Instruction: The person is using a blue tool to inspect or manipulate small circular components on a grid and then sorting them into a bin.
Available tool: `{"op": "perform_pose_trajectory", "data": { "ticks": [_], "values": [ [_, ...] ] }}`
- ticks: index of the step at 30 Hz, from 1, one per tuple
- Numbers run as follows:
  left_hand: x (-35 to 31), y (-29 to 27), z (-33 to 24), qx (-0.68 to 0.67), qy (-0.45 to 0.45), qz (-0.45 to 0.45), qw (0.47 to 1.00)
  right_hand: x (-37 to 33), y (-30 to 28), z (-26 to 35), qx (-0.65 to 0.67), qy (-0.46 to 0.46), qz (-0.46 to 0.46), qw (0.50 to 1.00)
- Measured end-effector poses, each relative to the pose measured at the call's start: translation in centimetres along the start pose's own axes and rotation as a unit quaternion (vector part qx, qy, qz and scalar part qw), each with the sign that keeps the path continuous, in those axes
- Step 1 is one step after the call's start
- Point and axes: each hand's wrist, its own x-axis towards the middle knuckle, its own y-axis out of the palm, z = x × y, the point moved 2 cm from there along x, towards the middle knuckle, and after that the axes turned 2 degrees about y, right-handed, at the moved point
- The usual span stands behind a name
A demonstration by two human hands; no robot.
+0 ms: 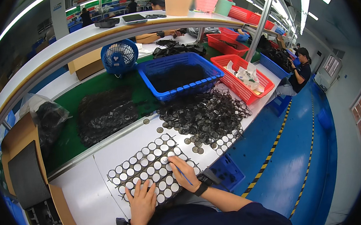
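In front of me on the white table lies a dark sheet (139, 167) with rows of white circles; I cannot tell whether these are holes or discs. My left hand (142, 201) rests on its near edge, fingers spread. Over the sheet's right part, my right hand (184, 174) grips a thin blue pen-like tool (184, 175), its tip end close to the circles. Just beyond is a heap of dark round pieces and ring-like scraps (201, 115), with several loose dark discs (197, 149) at its near edge. Another circle-patterned sheet piece (224, 143) lies partly under the heap.
Behind the heap stand a blue basket (183, 88) of dark material and a red basket (245, 80) with scraps. A dark stack (105, 115) lies on the green surface near a blue fan (119, 57). An open cardboard box (64, 212) is at left. A shelf (99, 31) crosses above.
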Motion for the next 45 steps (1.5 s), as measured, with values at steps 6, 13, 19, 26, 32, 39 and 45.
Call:
{"op": "perform_pose_trajectory", "data": {
  "ticks": [6,13,19,26,32,39,45],
  "values": [
    [0.0,-0.1,-0.1,-0.007,-0.002,0.001,1.0,0.2,0.0,0.5,0.0,-0.041,-0.001,0.999],
    [-0.2,-0.1,-0.1,-0.007,-0.001,0.0,1.0,-0.1,0.0,0.6,-0.006,-0.044,0.01,0.999],
    [-0.4,-0.4,-0.1,-0.007,0.0,-0.001,1.0,0.1,0.1,0.3,0.004,-0.045,0.036,0.998],
    [-2.1,-1.5,0.3,0.003,-0.049,-0.036,0.998,0.2,0.0,2.5,0.022,-0.042,0.096,0.994],
    [-2.3,-0.8,0.3,0.006,-0.041,-0.058,0.997,-0.5,2.0,4.5,0.046,-0.068,0.201,0.976],
    [-2.4,-1.1,0.6,-0.013,-0.048,-0.075,0.996,-0.2,2.3,5.0,0.059,-0.044,0.246,0.966],
    [-2.7,-0.7,0.6,-0.014,-0.044,-0.09,0.995,-0.6,2.5,4.7,0.095,0.063,0.298,0.948]
  ]
}}
